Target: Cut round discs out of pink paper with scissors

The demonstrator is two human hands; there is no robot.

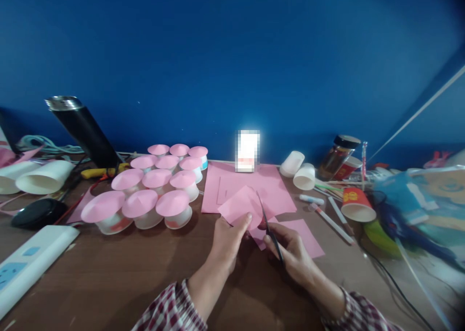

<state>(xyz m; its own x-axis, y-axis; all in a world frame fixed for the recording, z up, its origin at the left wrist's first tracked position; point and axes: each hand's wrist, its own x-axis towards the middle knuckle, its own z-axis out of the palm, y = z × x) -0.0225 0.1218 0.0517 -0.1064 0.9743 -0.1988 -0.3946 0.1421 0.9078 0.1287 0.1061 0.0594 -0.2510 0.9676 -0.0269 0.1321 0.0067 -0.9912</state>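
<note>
Between thumb and fingers, my left hand (229, 244) pinches a piece of pink paper (238, 206) with one curved edge at its lower right. My right hand (292, 251) is closed round the handles of a pair of scissors (275, 244). The blades point up and away, along the right side of the paper. Whether they are touching it I cannot tell. Beneath both hands lie cut pink paper pieces (305, 236). Larger pink sheets (279, 186) are stacked behind them. To the left stand several paper cups (178, 217) topped with shallow pink paper cones (173, 203).
A lit phone (247, 149) leans against the blue wall. Two white cups (304, 177), markers (334, 227), a red cup (358, 205) and a jar (338, 157) are at the right. At the left are a black flask (85, 132), a power strip (32, 263) and yellow-handled pliers (103, 171).
</note>
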